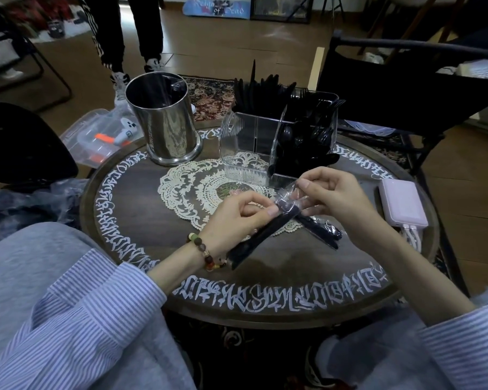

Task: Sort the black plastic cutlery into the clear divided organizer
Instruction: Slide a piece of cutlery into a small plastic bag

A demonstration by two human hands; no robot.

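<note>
I see both hands gripping: left hand (234, 218) on wrapped knife (261, 237), right hand (331, 194) pinching wrapper (289, 197) (counter centre); organizer (276, 144) just beyond.

The room is sitting in dim, flat indoor light, and colours are looking muted. Soft light is coming from the far side, leaving pale patches on the wood floor (237, 46). The steel canister (164, 119) is mirroring streaks of it, and the clear organizer (245, 142) is catching thin white glints along its edges. Shadows under the round table (265, 277) are going nearly black. The wide lens is bending the edges, stretching the striped sleeves (76, 319) at the bottom corners. The background is looking soft and slightly smeared, while the centre is staying fairly sharp.
</note>
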